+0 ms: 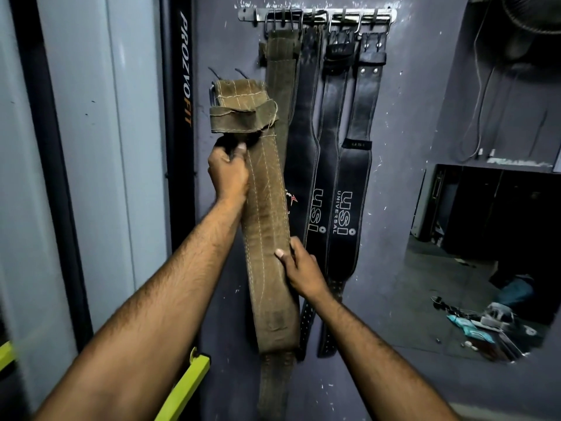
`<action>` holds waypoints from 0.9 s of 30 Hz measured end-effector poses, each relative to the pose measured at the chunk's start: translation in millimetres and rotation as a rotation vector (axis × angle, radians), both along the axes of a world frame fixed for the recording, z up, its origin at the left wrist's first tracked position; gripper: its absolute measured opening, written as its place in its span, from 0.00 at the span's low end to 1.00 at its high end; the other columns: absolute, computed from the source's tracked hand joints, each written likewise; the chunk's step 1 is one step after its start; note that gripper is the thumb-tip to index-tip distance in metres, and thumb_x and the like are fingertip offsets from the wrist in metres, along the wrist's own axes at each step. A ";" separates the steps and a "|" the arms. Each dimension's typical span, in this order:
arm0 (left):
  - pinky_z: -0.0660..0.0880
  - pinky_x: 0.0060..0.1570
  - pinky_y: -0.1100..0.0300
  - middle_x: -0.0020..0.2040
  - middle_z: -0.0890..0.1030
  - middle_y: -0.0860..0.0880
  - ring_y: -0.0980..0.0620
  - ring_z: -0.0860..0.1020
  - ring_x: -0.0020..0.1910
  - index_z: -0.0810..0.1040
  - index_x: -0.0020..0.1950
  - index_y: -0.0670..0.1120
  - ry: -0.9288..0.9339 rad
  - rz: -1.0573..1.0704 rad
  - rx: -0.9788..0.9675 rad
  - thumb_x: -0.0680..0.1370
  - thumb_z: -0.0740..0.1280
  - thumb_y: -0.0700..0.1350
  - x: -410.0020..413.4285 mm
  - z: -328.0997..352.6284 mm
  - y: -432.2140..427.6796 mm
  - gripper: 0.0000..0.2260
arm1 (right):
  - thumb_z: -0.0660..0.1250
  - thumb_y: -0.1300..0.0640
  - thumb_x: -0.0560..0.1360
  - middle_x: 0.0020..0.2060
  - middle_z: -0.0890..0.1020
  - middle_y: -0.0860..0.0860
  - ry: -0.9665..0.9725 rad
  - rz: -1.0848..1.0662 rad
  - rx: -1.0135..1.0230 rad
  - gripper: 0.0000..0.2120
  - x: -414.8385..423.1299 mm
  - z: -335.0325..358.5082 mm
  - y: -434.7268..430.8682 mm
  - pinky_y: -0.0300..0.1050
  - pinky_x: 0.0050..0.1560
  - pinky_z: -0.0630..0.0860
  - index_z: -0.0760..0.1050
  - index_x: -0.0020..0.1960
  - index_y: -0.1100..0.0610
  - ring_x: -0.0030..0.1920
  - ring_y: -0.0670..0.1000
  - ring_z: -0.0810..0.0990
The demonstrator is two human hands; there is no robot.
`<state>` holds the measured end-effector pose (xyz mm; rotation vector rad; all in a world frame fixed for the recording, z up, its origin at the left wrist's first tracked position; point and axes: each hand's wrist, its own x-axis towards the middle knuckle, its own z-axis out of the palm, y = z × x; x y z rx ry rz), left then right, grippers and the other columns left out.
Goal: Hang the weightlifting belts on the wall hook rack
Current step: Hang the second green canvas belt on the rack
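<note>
L hand (229, 171), mid pic, is curled tight round the brown belt (267, 226), just under its top end. R hand (299, 268), lower & to the right, pinches the belt's edge, thumb on front. Belt stands tall in the middle, under the hook rack (317, 15) up top, in front of the hung belts (352, 183). Looks thick, stiff & heavy, so grab near the top end to lift.

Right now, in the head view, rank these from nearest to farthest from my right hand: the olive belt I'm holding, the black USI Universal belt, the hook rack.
1. Held olive belt: in the grip of the right hand.
2. Black USI Universal belt: hanging just to its right.
3. Hook rack: high above on the wall.
</note>
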<state>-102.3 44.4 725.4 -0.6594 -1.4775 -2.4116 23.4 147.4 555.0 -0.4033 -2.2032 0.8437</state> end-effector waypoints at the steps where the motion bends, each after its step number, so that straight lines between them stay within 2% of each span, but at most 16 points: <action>1: 0.65 0.36 0.59 0.32 0.66 0.55 0.58 0.65 0.32 0.70 0.38 0.46 0.009 -0.015 0.030 0.77 0.69 0.46 -1.5 -0.2 0.2 0.11 | 0.62 0.47 0.82 0.46 0.82 0.47 0.023 0.010 -0.008 0.06 0.7 0.8 1.1 0.49 0.50 0.77 0.69 0.52 0.49 0.50 0.53 0.81; 3: 0.65 0.38 0.58 0.32 0.68 0.56 0.57 0.66 0.32 0.66 0.34 0.50 0.027 -0.027 0.059 0.75 0.69 0.48 -4.2 2.2 -3.3 0.15 | 0.64 0.46 0.81 0.50 0.84 0.46 0.000 0.111 -0.068 0.11 5.1 0.3 4.2 0.45 0.53 0.78 0.71 0.58 0.51 0.52 0.48 0.83; 6: 0.69 0.40 0.57 0.33 0.73 0.55 0.54 0.71 0.36 0.69 0.34 0.50 0.018 -0.073 0.072 0.72 0.69 0.52 -15.5 7.0 -7.4 0.12 | 0.66 0.40 0.76 0.55 0.84 0.45 -0.126 0.187 -0.075 0.19 8.6 -13.8 12.2 0.50 0.62 0.79 0.71 0.62 0.47 0.57 0.45 0.83; 8: 0.71 0.41 0.56 0.36 0.77 0.54 0.53 0.73 0.39 0.72 0.35 0.50 0.021 -0.116 0.082 0.69 0.70 0.56 -20.5 8.0 -7.4 0.12 | 0.65 0.39 0.75 0.54 0.84 0.43 -0.106 0.148 -0.036 0.19 7.4 -22.4 13.6 0.53 0.62 0.78 0.72 0.61 0.47 0.56 0.44 0.83; 12: 0.72 0.42 0.56 0.36 0.78 0.53 0.53 0.74 0.38 0.73 0.37 0.49 0.045 -0.132 0.091 0.73 0.69 0.51 -18.6 9.6 -9.8 0.09 | 0.65 0.43 0.78 0.53 0.84 0.43 -0.050 0.140 -0.081 0.14 5.5 -23.1 5.1 0.52 0.61 0.79 0.72 0.61 0.46 0.54 0.43 0.83; 14: 0.74 0.46 0.54 0.43 0.81 0.47 0.50 0.77 0.43 0.76 0.44 0.45 0.038 -0.127 0.078 0.72 0.70 0.52 -21.1 14.2 -13.7 0.11 | 0.68 0.47 0.78 0.57 0.83 0.45 -0.083 0.264 -0.162 0.19 7.6 -27.4 1.0 0.47 0.63 0.78 0.70 0.67 0.48 0.58 0.44 0.82; 16: 0.75 0.49 0.51 0.51 0.81 0.39 0.47 0.78 0.48 0.76 0.54 0.37 0.012 -0.150 0.086 0.73 0.70 0.51 -26.3 17.2 -16.7 0.19 | 0.70 0.53 0.78 0.62 0.81 0.48 -0.131 0.373 -0.240 0.22 12.7 -35.0 -1.3 0.44 0.66 0.76 0.68 0.70 0.50 0.63 0.47 0.80; 19: 0.76 0.54 0.47 0.55 0.81 0.37 0.43 0.80 0.53 0.75 0.57 0.36 -0.040 -0.197 0.082 0.73 0.70 0.50 -28.5 15.6 -19.0 0.21 | 0.71 0.52 0.77 0.61 0.82 0.49 -0.205 0.424 -0.299 0.17 20.1 -51.6 3.1 0.48 0.67 0.76 0.73 0.64 0.46 0.63 0.49 0.81; 20: 0.77 0.54 0.46 0.52 0.82 0.38 0.43 0.81 0.51 0.76 0.53 0.38 -0.051 -0.226 0.088 0.73 0.70 0.49 -23.0 16.2 -22.3 0.17 | 0.72 0.50 0.76 0.60 0.83 0.48 -0.295 0.419 -0.286 0.16 23.4 -57.2 5.3 0.49 0.66 0.77 0.74 0.62 0.44 0.61 0.48 0.82; 21: 0.77 0.50 0.48 0.46 0.82 0.42 0.46 0.81 0.45 0.76 0.46 0.42 -0.059 -0.263 0.084 0.75 0.70 0.47 -18.7 17.7 -24.4 0.09 | 0.73 0.49 0.75 0.56 0.84 0.46 -0.411 0.419 -0.270 0.13 26.1 -64.1 8.2 0.49 0.64 0.78 0.76 0.58 0.44 0.57 0.46 0.83; 22: 0.77 0.47 0.50 0.40 0.81 0.46 0.49 0.79 0.39 0.75 0.41 0.46 -0.068 -0.321 0.101 0.77 0.69 0.45 -11.1 21.4 -27.4 0.07 | 0.73 0.50 0.75 0.50 0.84 0.45 -0.545 0.398 -0.243 0.08 29.7 -69.4 9.0 0.50 0.60 0.80 0.77 0.53 0.46 0.51 0.46 0.84; 23: 0.77 0.44 0.53 0.37 0.80 0.49 0.52 0.78 0.36 0.74 0.39 0.48 -0.081 -0.372 0.102 0.79 0.67 0.44 -7.5 24.9 -29.0 0.09 | 0.72 0.51 0.76 0.43 0.84 0.45 -0.632 0.399 -0.244 0.04 31.4 -73.0 10.0 0.51 0.56 0.82 0.78 0.47 0.48 0.46 0.47 0.84; 25: 0.78 0.38 0.57 0.36 0.80 0.50 0.54 0.78 0.32 0.74 0.39 0.49 -0.091 -0.457 0.100 0.80 0.66 0.43 -0.8 30.1 -32.1 0.10 | 0.69 0.54 0.79 0.35 0.82 0.49 -0.604 0.403 -0.273 0.09 31.5 -61.9 9.6 0.48 0.44 0.81 0.76 0.40 0.51 0.40 0.51 0.84; 27: 0.79 0.36 0.58 0.36 0.81 0.50 0.54 0.79 0.31 0.76 0.40 0.49 -0.094 -0.489 0.081 0.80 0.66 0.43 2.2 31.5 -34.8 0.09 | 0.66 0.56 0.81 0.34 0.81 0.52 -0.427 0.382 -0.293 0.09 27.4 -22.4 3.2 0.42 0.38 0.76 0.75 0.42 0.55 0.35 0.48 0.82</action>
